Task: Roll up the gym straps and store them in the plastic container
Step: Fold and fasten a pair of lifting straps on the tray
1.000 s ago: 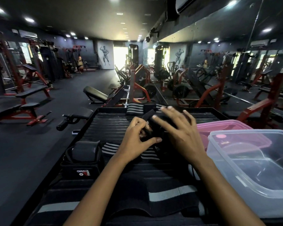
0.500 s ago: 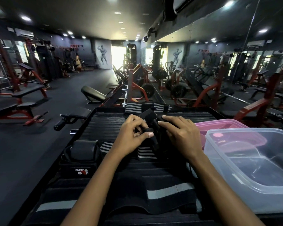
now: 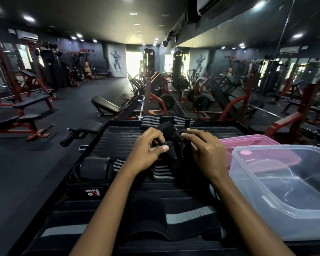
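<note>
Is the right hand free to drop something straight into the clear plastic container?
Probably yes. The clear plastic container sits open beside the right hand, nothing between them, though that hand is gripping the black strap.

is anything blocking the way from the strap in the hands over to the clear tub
Nothing visible does. The black strap is held by both hands, and the clear tub sits open, lid off, to its right.

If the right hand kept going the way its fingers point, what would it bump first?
Probably the black strap it is already gripping. The right hand points leftward toward the left hand, which pinches the same strap, so that hand comes next. Depth is hard to judge.
</note>
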Motion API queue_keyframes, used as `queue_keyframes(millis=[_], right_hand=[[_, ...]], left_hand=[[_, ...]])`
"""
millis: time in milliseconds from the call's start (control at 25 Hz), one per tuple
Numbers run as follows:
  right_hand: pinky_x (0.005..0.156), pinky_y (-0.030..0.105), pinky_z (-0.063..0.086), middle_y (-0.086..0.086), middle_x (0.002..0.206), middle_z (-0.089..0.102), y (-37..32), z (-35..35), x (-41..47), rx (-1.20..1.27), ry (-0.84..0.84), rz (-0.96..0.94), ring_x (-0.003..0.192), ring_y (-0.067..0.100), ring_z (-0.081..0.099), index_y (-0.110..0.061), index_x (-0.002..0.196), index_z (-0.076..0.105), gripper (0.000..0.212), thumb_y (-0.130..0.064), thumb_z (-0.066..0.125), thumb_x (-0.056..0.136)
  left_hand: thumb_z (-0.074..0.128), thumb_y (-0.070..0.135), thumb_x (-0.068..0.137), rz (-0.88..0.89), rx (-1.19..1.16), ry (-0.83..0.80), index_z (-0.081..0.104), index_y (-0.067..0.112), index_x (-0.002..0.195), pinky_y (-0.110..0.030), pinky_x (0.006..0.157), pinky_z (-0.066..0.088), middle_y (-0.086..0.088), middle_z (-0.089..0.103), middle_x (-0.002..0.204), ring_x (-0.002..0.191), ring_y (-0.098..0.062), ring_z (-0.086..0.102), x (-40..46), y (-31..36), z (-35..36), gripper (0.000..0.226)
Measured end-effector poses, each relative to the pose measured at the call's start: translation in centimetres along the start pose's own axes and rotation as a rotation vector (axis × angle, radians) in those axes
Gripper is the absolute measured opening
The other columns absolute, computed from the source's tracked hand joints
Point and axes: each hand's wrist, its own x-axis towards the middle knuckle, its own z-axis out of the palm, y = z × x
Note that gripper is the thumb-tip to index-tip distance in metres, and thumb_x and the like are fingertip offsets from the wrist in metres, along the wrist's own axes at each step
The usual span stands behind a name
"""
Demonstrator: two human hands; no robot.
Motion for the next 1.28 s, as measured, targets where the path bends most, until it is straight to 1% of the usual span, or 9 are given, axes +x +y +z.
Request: queue_keyframes(millis=[120, 200, 360, 640, 840, 1000, 1120, 1200, 1280], right_hand=[[0.063, 0.037, 0.056, 0.003, 0.105, 0.073, -0.1, 0.2, -0.1, -0.003, 0.016, -0.010, 0.085, 0.025, 0.070, -0.016, 0.100, 0.075, 0.024, -0.017, 0.056, 0.085], [0.062, 0.037, 0.056, 0.003, 0.104, 0.073, -0.2, 0.1, -0.1, 0.014, 0.029, 0.008, 0.084, 0.025, 0.070, -0.016, 0.100, 0.076, 0.026, -0.017, 0.054, 0.085], [0.062, 0.035, 0.057, 0.004, 0.103, 0.073, -0.3, -0.1, -0.1, 0.037, 0.049, 0.036, 0.084, 0.026, 0.070, -0.014, 0.099, 0.076, 0.029, -0.018, 0.050, 0.085], [0.066, 0.027, 0.052, 0.001, 0.102, 0.073, -0.5, -0.2, -0.1, 0.093, 0.067, 0.108, 0.087, 0.022, 0.070, -0.015, 0.101, 0.075, 0.030, -0.017, 0.049, 0.085], [0.063, 0.025, 0.050, 0.001, 0.099, 0.073, -0.8, -0.1, -0.2, 0.107, 0.055, 0.098, 0.084, 0.021, 0.070, -0.013, 0.101, 0.074, 0.026, -0.016, 0.052, 0.087], [0.061, 0.025, 0.051, 0.002, 0.098, 0.073, -0.7, -0.3, -0.2, 0.088, 0.067, 0.104, 0.083, 0.021, 0.070, -0.013, 0.100, 0.074, 0.028, -0.016, 0.050, 0.086], [0.059, 0.027, 0.053, 0.003, 0.098, 0.073, -1.0, -0.4, 0.0, 0.077, 0.065, 0.097, 0.082, 0.022, 0.070, -0.012, 0.100, 0.074, 0.029, -0.016, 0.049, 0.086], [0.060, 0.028, 0.053, 0.004, 0.098, 0.072, -0.9, -0.4, -0.1, 0.082, 0.062, 0.097, 0.082, 0.023, 0.070, -0.012, 0.100, 0.074, 0.030, -0.016, 0.048, 0.085], [0.064, 0.028, 0.049, 0.004, 0.100, 0.072, 0.0, -0.6, -0.1, 0.099, 0.107, 0.172, 0.084, 0.024, 0.069, -0.012, 0.100, 0.073, 0.028, -0.009, 0.052, 0.082]], left_hand=[[0.069, 0.005, 0.081, 0.007, 0.079, 0.003, 0.053, 0.023, 0.073, -0.032, 0.076, 0.048, 0.008, 0.055, 0.085, 0.085, -0.020, 0.055, 0.0, 0.0, -0.2, 0.026], [0.068, 0.005, 0.082, -0.006, 0.086, 0.002, 0.054, 0.017, 0.076, -0.038, 0.078, 0.049, 0.007, 0.058, 0.085, 0.088, -0.023, 0.057, 0.0, -0.1, -0.2, 0.019], [0.068, 0.005, 0.082, -0.014, 0.094, 0.009, 0.057, 0.008, 0.082, -0.036, 0.083, 0.047, 0.000, 0.064, 0.091, 0.092, -0.025, 0.060, 0.1, -0.3, -0.2, 0.012], [0.067, 0.004, 0.082, -0.027, 0.100, 0.027, 0.056, 0.009, 0.080, -0.040, 0.085, 0.047, -0.004, 0.065, 0.089, 0.089, -0.024, 0.061, 0.0, -0.4, -0.6, 0.012], [0.067, 0.002, 0.082, -0.051, 0.137, 0.061, 0.055, 0.011, 0.078, -0.038, 0.083, 0.047, -0.005, 0.065, 0.087, 0.087, -0.025, 0.061, 0.1, -0.4, -0.9, 0.015], [0.065, 0.000, 0.082, -0.081, 0.177, 0.087, 0.049, 0.019, 0.073, -0.019, 0.076, 0.041, 0.006, 0.061, 0.085, 0.088, -0.020, 0.060, 0.0, -0.5, -0.9, 0.027], [0.065, -0.001, 0.082, -0.090, 0.199, 0.106, 0.050, 0.013, 0.075, -0.008, 0.071, 0.037, 0.005, 0.061, 0.086, 0.086, -0.016, 0.059, 0.1, -0.6, -0.5, 0.022], [0.063, -0.004, 0.081, -0.115, 0.220, 0.127, 0.051, 0.011, 0.075, -0.009, 0.067, 0.037, 0.000, 0.063, 0.088, 0.084, -0.017, 0.058, 0.3, -0.9, -0.4, 0.021], [0.057, -0.013, 0.078, -0.163, 0.266, 0.223, 0.048, 0.015, 0.070, -0.019, 0.064, 0.036, -0.006, 0.063, 0.084, 0.081, -0.021, 0.057, 0.3, -1.7, -1.6, 0.030]])
